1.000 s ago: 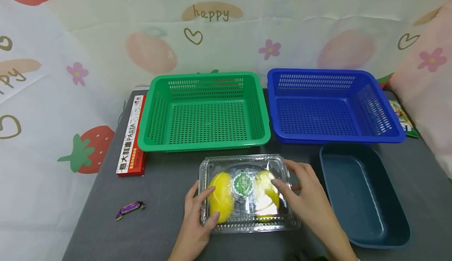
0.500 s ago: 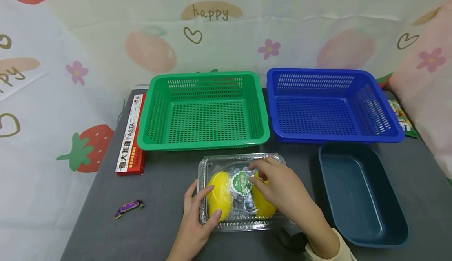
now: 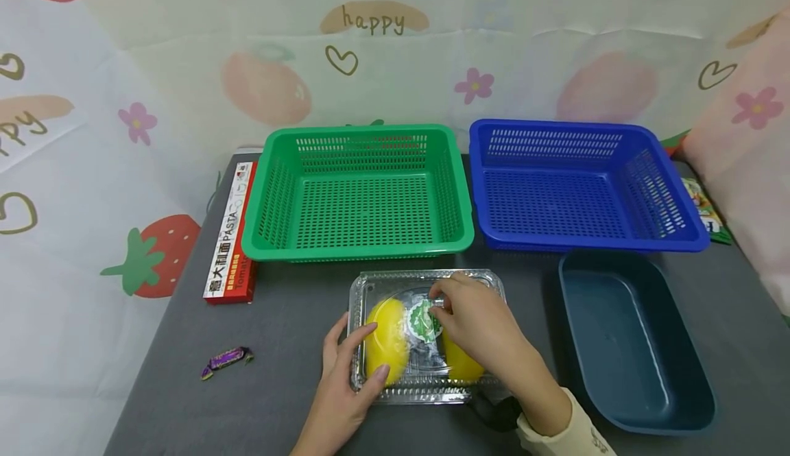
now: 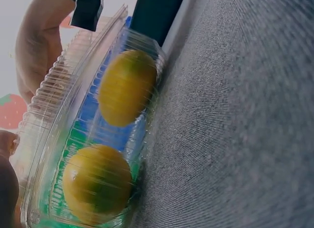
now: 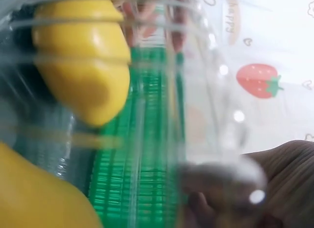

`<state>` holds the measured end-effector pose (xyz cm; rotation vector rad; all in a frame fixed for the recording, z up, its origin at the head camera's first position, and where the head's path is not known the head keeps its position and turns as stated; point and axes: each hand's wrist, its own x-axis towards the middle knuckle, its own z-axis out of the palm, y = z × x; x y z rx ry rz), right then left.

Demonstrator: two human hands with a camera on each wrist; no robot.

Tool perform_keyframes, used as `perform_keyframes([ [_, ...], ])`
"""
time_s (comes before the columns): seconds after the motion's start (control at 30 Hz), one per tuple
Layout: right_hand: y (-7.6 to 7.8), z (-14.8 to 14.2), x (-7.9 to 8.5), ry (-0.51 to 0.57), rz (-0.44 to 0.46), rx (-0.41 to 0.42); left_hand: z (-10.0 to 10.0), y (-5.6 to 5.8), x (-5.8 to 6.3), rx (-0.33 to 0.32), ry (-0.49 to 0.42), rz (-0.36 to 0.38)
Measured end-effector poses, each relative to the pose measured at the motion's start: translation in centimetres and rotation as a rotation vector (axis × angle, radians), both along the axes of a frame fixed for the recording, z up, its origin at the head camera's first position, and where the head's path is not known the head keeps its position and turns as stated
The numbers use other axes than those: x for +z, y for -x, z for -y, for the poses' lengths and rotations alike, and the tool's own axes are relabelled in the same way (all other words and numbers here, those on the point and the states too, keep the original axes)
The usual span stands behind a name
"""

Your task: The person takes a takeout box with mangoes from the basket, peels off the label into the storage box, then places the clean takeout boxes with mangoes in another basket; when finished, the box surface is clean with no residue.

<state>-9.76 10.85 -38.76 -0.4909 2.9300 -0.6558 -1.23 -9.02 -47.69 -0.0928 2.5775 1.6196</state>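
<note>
A clear plastic clamshell box (image 3: 432, 396) lies closed on the grey table. Inside are two yellow mango-like fruits, one at the left (image 3: 386, 346) and one at the right (image 3: 461, 363), partly hidden. My left hand (image 3: 345, 374) rests on the box's left side, thumb and forefinger extended over the lid. On the lid is a round green-and-white sticker (image 3: 422, 321). My right hand (image 3: 478, 315) is over the lid, its curled forefinger and thumb pinching at the sticker's upper right edge. Whether that edge has lifted is hidden. The left wrist view shows both fruits (image 4: 127, 88) through the box wall.
A green basket (image 3: 358, 254) and a blue basket (image 3: 592, 242) stand behind the box. A dark teal tub (image 3: 623, 346) is at the right. Leftward lie a pasta box (image 3: 230, 236) and a purple-wrapped candy (image 3: 227, 358). A snack packet (image 3: 710, 212) sits beyond the blue basket.
My right hand has left the box's right side and come over the lid to the sticker, its fingers now curled and thumb and forefinger closer together. The left hand and box stay put.
</note>
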Motion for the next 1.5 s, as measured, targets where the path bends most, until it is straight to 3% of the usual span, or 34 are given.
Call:
perform_keyframes([
  [0.5, 0.04, 0.3, -0.27, 0.018, -0.001, -0.03, -0.17, -0.07, 0.16, -0.01, 0.0, -0.023],
  [1.07, -0.23, 0.68, -0.41, 0.023, -0.029, -0.078, -0.43, -0.17, 0.36, -0.011, 0.032, 0.004],
  [1.5, -0.45, 0.85, -0.52, 0.054, 0.029, -0.121, -0.49, -0.23, 0.49, -0.007, 0.037, 0.003],
])
